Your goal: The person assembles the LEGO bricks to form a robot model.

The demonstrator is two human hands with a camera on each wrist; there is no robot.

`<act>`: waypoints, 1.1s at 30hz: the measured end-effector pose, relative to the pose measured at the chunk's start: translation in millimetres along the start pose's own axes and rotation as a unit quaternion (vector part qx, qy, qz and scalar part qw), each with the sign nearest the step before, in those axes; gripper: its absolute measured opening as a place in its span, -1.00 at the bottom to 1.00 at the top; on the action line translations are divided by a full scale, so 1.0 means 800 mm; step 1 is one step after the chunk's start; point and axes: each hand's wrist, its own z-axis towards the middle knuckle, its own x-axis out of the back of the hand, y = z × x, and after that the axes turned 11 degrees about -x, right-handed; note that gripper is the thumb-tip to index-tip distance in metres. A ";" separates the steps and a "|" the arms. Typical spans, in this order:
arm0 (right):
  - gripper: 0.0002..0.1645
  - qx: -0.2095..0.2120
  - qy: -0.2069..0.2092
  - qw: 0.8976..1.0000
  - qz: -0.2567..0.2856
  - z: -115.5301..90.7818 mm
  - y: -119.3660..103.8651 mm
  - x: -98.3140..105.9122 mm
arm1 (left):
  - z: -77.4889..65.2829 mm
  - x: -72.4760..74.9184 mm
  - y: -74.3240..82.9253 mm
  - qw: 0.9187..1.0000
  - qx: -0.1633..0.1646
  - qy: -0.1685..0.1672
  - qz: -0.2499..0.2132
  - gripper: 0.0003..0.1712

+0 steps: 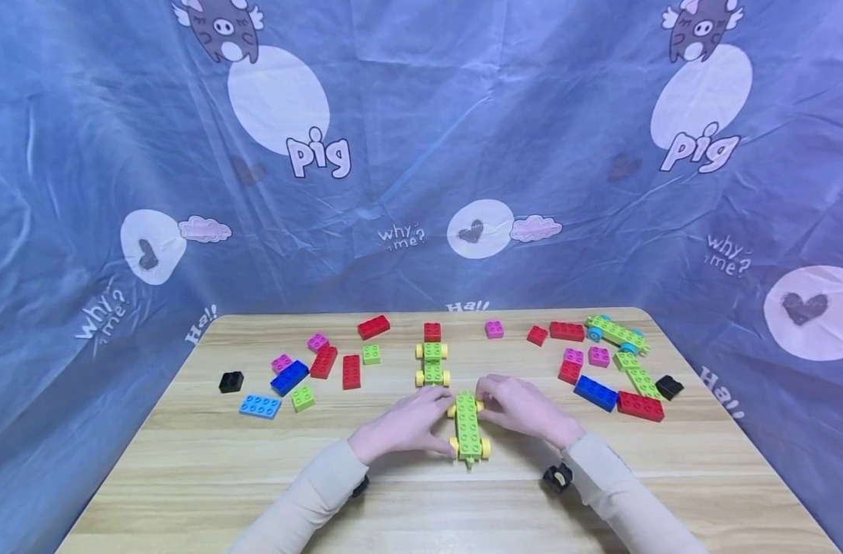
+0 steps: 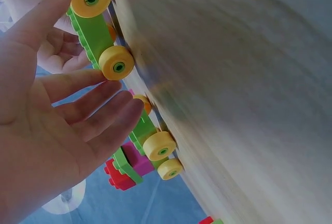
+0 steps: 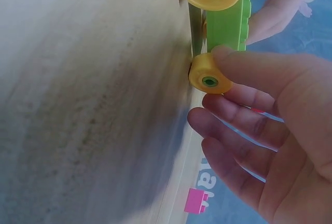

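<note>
A yellow-wheeled green car base stands on the wooden table between both hands: the left hand touches its wheels with fingers extended, the right hand pinches its far right wheel. Beyond stands a shorter yellow-wheeled base, then a red brick.

Pale wood-grain table, bricks, wheeled bases

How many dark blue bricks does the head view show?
2. One dark blue brick lies left of the left hand; the second dark blue brick lies right of the right hand, beside a red brick. The hands might hide others.
</note>
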 end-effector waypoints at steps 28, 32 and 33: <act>-0.81 0.017 0.004 1.000 0.013 0.004 0.007 0.008 | 0.000 0.000 0.001 1.000 0.021 0.008 0.002 -0.01; -0.84 0.007 0.019 1.000 0.014 0.013 0.016 0.020 | 0.000 -0.002 0.001 1.000 0.026 0.008 0.006 -0.01; -0.83 0.004 0.025 1.000 0.013 0.016 0.019 0.024 | 0.000 -0.002 0.001 1.000 0.027 0.008 0.006 -0.01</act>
